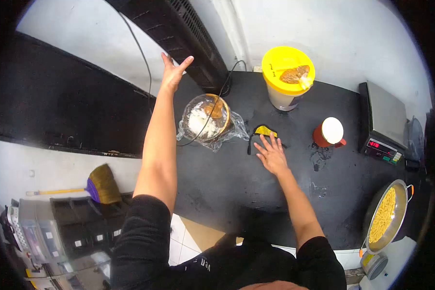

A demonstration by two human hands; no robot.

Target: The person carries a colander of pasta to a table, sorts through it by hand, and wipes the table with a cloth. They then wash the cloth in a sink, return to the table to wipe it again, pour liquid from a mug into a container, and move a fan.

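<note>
Tentatively, on the black counter [227,188], the bowl [184,116] was judged liable to be tipped if its draped cable [212,113] were snagged by the left hand [173,72], held high, open and empty; the yellow tool [266,130], just beyond the flat, spread, empty right hand [271,155], was laid long-axis left-right, pointing end undetermined.

Counter [237,188]: black. Tub [281,99]: cream, yellow lid. Cup [329,133]: red, white lid. Bowl [205,117]: clear, white and brown contents. Tag [265,130]: yellow, black edge. Scale [386,113]: grey, red digits. Pan [385,217]: silver, yellow noodles. Broom [101,186]: yellow handle, purple collar, tan bristles. Sleeves [145,232]: black.
</note>
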